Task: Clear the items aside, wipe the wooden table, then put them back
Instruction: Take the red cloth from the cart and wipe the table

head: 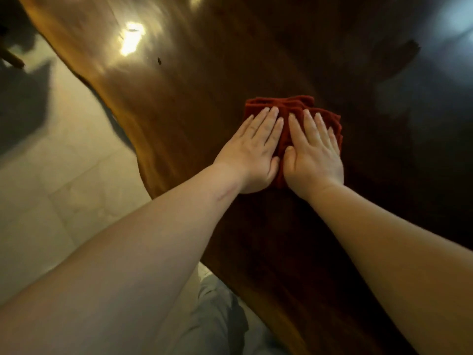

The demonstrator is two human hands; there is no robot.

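Observation:
A folded dark red cloth (282,105) lies on the glossy wooden table (179,98). My left hand (252,149) rests flat on the cloth's left part, fingers stretched forward and close together. My right hand (313,152) lies flat on its right part, thumb tucked against the left hand. Both palms press down on the cloth rather than gripping it. Most of the cloth is hidden under the hands; only its far edge, right edge and a strip between the hands show.
The table's wavy left edge (133,139) runs diagonally beside a pale tiled floor (64,188). Bright light reflections (131,38) sit on the far tabletop. A dark shape with a wooden leg (12,60) stands at the far left.

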